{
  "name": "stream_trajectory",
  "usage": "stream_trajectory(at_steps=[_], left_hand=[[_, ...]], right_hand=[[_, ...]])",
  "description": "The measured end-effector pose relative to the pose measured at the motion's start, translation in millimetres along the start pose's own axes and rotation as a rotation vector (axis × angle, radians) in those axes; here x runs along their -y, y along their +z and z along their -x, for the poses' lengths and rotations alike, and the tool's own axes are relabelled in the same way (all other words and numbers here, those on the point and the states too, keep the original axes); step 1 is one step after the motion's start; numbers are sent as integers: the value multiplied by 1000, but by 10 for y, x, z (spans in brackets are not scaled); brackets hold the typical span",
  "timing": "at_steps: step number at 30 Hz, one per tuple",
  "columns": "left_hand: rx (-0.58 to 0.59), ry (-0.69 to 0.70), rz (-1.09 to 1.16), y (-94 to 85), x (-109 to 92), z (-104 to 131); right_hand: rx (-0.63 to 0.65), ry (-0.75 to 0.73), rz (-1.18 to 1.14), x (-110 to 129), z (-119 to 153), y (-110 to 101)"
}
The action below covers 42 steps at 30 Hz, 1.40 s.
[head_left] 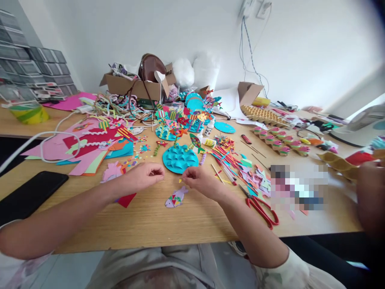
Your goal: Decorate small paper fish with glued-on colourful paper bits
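My left hand (151,175) hovers left of a blue paper disc (180,159) with curled paper strips on it. Its fingers are curled together, and anything between them is too small to make out. My right hand (198,181) pinches at the disc's front edge, with a small yellow paper piece (180,181) at its fingertips. Just below lies a lilac paper fish (177,198) decorated with red, green and yellow bits. Glue bottles (209,127) stand behind the disc, near a green paper fish (195,142).
Red-handled scissors (261,206) and paper scraps lie to the right, coloured paper sheets (87,140) and a black phone (33,192) to the left. Finished fish pieces and a cardboard box (132,86) are at the back. Another person's blurred hand (371,192) is at far right.
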State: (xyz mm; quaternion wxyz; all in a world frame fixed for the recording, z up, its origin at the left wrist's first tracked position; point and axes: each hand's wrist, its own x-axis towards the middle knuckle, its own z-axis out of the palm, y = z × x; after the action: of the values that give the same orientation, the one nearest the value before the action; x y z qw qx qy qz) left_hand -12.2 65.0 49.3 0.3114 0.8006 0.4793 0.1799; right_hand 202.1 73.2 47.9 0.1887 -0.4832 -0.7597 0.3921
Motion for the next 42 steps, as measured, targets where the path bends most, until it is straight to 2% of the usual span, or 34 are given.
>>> stream_trajectory(at_steps=[5,9,13,18,27,42], left_hand=[[-12,285,-287,122,-67,211],[-20,426,-478,223,-77,310],[-40,517,-547,292,-43,345],[-57,547,-545,346,-22,348],[-96,564,-570,389,-18,317],[-101,577,-546,449,26,333]], right_hand=[[109,-1,11,-22,104,48],[59,40,119,7,121,126],[6,65,185,24,133,208],[-57,140,217,60,160,277],[-203,204,118,13,203,413],[-269,218,124,37,253,519]])
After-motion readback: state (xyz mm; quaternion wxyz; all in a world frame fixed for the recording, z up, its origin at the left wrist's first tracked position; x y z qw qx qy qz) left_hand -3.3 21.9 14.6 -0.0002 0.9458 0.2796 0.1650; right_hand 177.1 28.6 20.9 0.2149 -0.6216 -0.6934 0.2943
